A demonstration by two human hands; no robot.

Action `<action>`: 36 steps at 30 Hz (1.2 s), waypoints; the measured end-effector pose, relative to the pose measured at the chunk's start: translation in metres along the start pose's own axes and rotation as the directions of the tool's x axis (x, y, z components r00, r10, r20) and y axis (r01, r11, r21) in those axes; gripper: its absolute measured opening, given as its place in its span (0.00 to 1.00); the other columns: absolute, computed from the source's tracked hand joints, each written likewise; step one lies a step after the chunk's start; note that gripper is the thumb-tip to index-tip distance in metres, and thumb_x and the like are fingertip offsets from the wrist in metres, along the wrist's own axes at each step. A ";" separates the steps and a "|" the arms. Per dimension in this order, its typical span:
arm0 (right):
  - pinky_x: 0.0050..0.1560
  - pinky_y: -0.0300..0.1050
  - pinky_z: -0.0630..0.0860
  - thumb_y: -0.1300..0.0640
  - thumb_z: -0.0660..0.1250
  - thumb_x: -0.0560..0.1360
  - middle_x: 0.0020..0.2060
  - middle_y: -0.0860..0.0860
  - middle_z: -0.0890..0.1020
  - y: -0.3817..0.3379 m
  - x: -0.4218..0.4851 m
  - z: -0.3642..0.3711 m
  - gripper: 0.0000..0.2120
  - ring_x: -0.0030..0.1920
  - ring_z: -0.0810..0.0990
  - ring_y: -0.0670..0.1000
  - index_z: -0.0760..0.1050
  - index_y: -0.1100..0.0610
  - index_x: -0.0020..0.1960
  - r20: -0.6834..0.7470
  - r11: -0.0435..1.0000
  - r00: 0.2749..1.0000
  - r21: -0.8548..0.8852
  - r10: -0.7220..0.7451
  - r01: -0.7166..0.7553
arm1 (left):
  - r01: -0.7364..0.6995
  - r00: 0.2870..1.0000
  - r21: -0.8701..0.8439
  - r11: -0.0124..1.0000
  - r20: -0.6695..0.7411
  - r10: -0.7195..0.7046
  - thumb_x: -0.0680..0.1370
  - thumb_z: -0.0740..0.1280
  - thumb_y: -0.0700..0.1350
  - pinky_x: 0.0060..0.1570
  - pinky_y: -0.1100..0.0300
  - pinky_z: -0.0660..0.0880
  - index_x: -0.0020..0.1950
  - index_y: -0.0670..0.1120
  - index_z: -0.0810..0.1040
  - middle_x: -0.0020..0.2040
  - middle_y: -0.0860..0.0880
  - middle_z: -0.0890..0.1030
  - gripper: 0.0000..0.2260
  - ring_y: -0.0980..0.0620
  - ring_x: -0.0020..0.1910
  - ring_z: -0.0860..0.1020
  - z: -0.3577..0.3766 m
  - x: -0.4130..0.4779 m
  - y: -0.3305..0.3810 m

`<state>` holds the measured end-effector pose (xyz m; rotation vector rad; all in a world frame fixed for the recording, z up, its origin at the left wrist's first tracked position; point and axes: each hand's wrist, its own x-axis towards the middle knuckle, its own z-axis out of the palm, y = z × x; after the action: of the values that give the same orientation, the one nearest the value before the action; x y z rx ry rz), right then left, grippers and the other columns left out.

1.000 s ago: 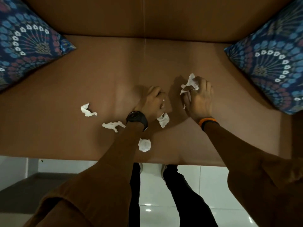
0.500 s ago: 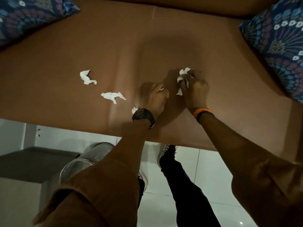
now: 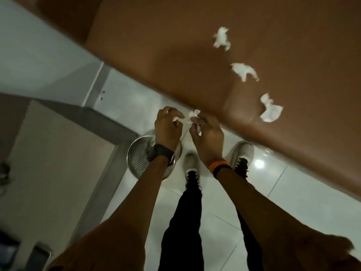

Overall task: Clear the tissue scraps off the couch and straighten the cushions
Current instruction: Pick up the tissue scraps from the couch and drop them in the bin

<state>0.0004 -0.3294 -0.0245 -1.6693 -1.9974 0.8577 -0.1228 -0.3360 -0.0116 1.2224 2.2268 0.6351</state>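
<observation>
Three white tissue scraps lie on the brown couch seat [image 3: 175,55]: one far [image 3: 221,39], one in the middle [image 3: 244,71], one close to the seat's front edge [image 3: 270,109]. My left hand [image 3: 168,128] and my right hand [image 3: 207,135] are together off the couch, above a round metal bin [image 3: 140,159] on the floor. Both hands pinch crumpled white tissue [image 3: 192,116]. My left wrist wears a black watch, my right an orange band. No cushions are in view.
White tiled floor [image 3: 220,212] runs along the couch front, with my two feet in white shoes [image 3: 242,153] by the bin. A grey step and a beige surface [image 3: 48,163] sit at the left. A white wall [image 3: 39,45] stands beside the couch end.
Both hands left the couch seat with tissue and moved left over the metal bin. My view swung left and down, so the cushions dropped out of sight.
</observation>
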 end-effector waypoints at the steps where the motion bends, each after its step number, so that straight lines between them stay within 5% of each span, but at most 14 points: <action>1: 0.54 0.49 0.83 0.65 0.74 0.74 0.55 0.58 0.86 -0.006 -0.014 0.021 0.10 0.57 0.84 0.58 0.86 0.63 0.55 0.063 1.000 0.998 -0.009 -0.020 0.020 | 0.045 0.999 -0.004 0.999 0.006 -0.045 0.70 0.65 0.27 0.46 0.72 0.63 0.43 0.41 0.82 0.49 0.43 0.82 0.12 0.45 0.52 0.78 -0.004 -0.009 -0.025; 9: 0.44 0.51 0.86 0.68 0.80 0.68 0.47 0.61 0.87 -0.020 -0.073 0.137 0.09 0.50 0.87 0.62 0.86 0.65 0.47 0.348 0.964 0.912 -0.076 -0.215 0.256 | 0.304 0.945 -0.008 0.953 0.132 -0.300 0.75 0.68 0.32 0.59 0.59 0.71 0.56 0.36 0.80 0.54 0.36 0.82 0.10 0.39 0.56 0.79 0.007 -0.062 -0.180; 13: 0.65 0.53 0.79 0.59 0.69 0.80 0.71 0.58 0.76 -0.003 -0.071 0.173 0.20 0.71 0.75 0.58 0.75 0.57 0.72 0.592 0.950 0.800 -0.186 -0.097 0.252 | 0.365 0.892 -0.050 0.930 0.303 -0.334 0.73 0.73 0.33 0.68 0.50 0.70 0.65 0.36 0.73 0.63 0.38 0.77 0.21 0.39 0.63 0.75 0.019 -0.066 -0.215; 16: 0.68 0.52 0.75 0.55 0.69 0.80 0.76 0.58 0.70 0.003 -0.064 0.181 0.26 0.73 0.73 0.59 0.69 0.56 0.76 0.651 0.938 0.757 -0.227 -0.055 0.263 | 0.325 0.892 0.060 0.944 0.312 -0.327 0.72 0.75 0.44 0.69 0.54 0.66 0.71 0.41 0.69 0.71 0.41 0.71 0.30 0.43 0.70 0.70 0.024 -0.065 -0.222; 19: 0.65 0.52 0.77 0.57 0.64 0.83 0.73 0.58 0.75 -0.006 -0.064 0.169 0.18 0.70 0.76 0.59 0.74 0.59 0.72 0.544 0.938 0.825 -0.187 -0.150 0.293 | 0.195 0.950 0.155 0.969 0.214 -0.225 0.74 0.71 0.50 0.71 0.53 0.66 0.72 0.45 0.69 0.72 0.43 0.70 0.28 0.44 0.71 0.68 0.021 -0.062 -0.212; 23: 0.51 0.51 0.82 0.61 0.71 0.77 0.65 0.55 0.82 -0.013 -0.053 0.126 0.12 0.59 0.83 0.57 0.83 0.59 0.60 0.348 0.947 0.908 -0.130 -0.233 0.293 | 0.081 0.988 0.147 0.986 0.122 -0.099 0.70 0.76 0.50 0.64 0.51 0.71 0.71 0.43 0.70 0.70 0.39 0.71 0.32 0.41 0.68 0.71 0.008 -0.056 -0.169; 26: 0.57 0.45 0.76 0.59 0.71 0.77 0.63 0.49 0.83 -0.010 -0.029 0.073 0.10 0.60 0.78 0.52 0.85 0.53 0.57 0.152 0.969 0.971 -0.133 -0.186 0.207 | -0.019 0.995 0.145 0.989 0.101 0.004 0.71 0.74 0.52 0.59 0.51 0.75 0.70 0.46 0.70 0.68 0.41 0.72 0.30 0.42 0.64 0.71 0.002 -0.042 -0.118; 31: 0.58 0.58 0.73 0.64 0.72 0.73 0.65 0.61 0.79 0.035 0.017 -0.014 0.05 0.64 0.75 0.66 0.83 0.61 0.48 -0.123 0.932 0.988 -0.359 -0.094 0.044 | -0.278 0.959 0.150 0.949 0.092 0.267 0.71 0.71 0.48 0.55 0.45 0.76 0.67 0.45 0.74 0.64 0.41 0.74 0.25 0.41 0.59 0.73 0.018 0.007 -0.024; 36: 0.61 0.58 0.73 0.60 0.67 0.79 0.69 0.56 0.76 0.089 0.058 -0.073 0.08 0.67 0.74 0.63 0.82 0.48 0.52 -0.274 0.875 0.960 -0.450 0.054 -0.178 | -0.359 0.930 0.109 0.927 0.129 0.345 0.75 0.69 0.48 0.64 0.46 0.73 0.67 0.43 0.74 0.69 0.39 0.70 0.21 0.40 0.65 0.70 0.051 0.080 0.068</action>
<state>0.1008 -0.2494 -0.0360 -2.0573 -2.0420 0.1664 -0.0849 -0.2268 -0.0254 1.7066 2.0004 0.5464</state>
